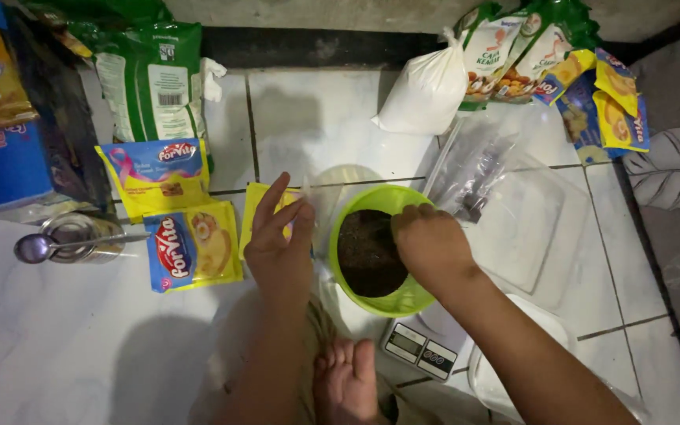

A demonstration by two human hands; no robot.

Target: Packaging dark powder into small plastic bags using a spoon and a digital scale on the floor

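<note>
The right hand curls its fingers narrowly over the rim of the green bowl, into the dark powder; the bowl sits on a digital scale. The left hand, fingers spread, pinches a clear plastic bag just beside the bowl

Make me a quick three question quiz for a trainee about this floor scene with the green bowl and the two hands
1. True or false: the green bowl sits on a digital scale.
2. What does the right hand reach into? A. the white bag B. the green bowl C. the tin
3. Fill in: a ____ lies across the tin at the left.

Key
1. True; the scale's display shows below the bowl's rim.
2. B; its fingers are over the dark powder, while the left hand pinches a clear plastic bag.
3. Spoon.
</note>
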